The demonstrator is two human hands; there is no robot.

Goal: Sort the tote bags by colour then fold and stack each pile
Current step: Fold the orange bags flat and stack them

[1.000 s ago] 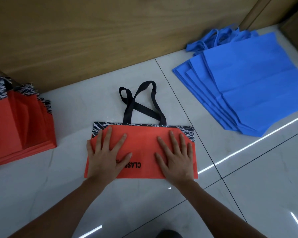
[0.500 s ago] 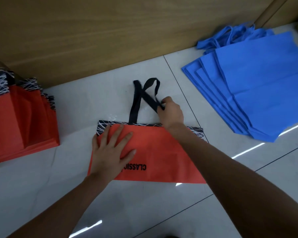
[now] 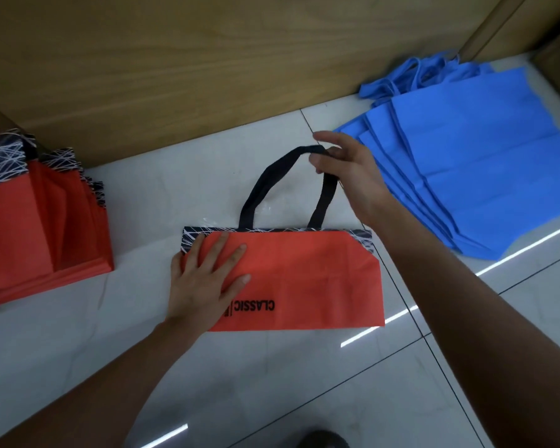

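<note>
Pressing the red bag edge, left hand lies flat; right hand pinches handle.

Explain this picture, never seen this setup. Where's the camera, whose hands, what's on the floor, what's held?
There is no robot here. A person works with bare hands, and the single current picture comes from a wide-angle camera worn on their head, looking down. The arms coming in from the bottom edge are therefore the wearer's own.

On the tiled floor lies a folded red tote bag printed CLASSIC. The left hand presses flat on it, fingers spread. The right hand pinches the top of the bag's black handles.

To the left is a pile of red bags, and to the right a pile of blue bags, both near a wooden panel. The job is sorting by colour, then folding and stacking.
</note>
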